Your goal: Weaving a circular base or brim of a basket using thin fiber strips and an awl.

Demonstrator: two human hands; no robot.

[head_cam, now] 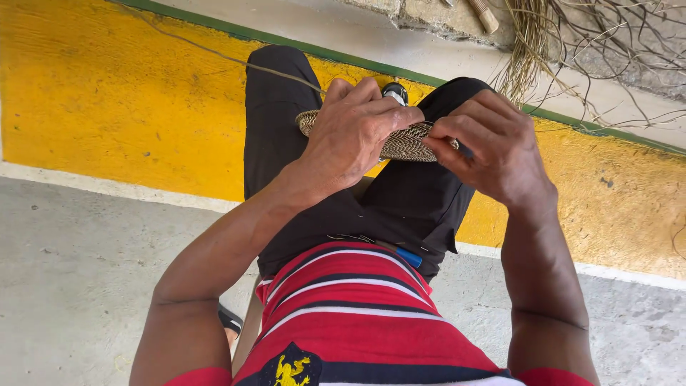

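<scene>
Both hands grip a flat woven coil disc over the lap: left hand closed on top, right hand pinching its edge.

woven disc sits on lap, above knees; left hand on top of it, right hand at its right edge; fibre bundle on ground beyond knees

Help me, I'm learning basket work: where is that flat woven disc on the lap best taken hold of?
Probably at the rim. The woven disc lies flat and thin across the lap, so a pinch across its edge suits it. The left hand covers its near-left part from above; the right hand pinches the right rim. A loose strand trails off left, so come from the right.
</scene>
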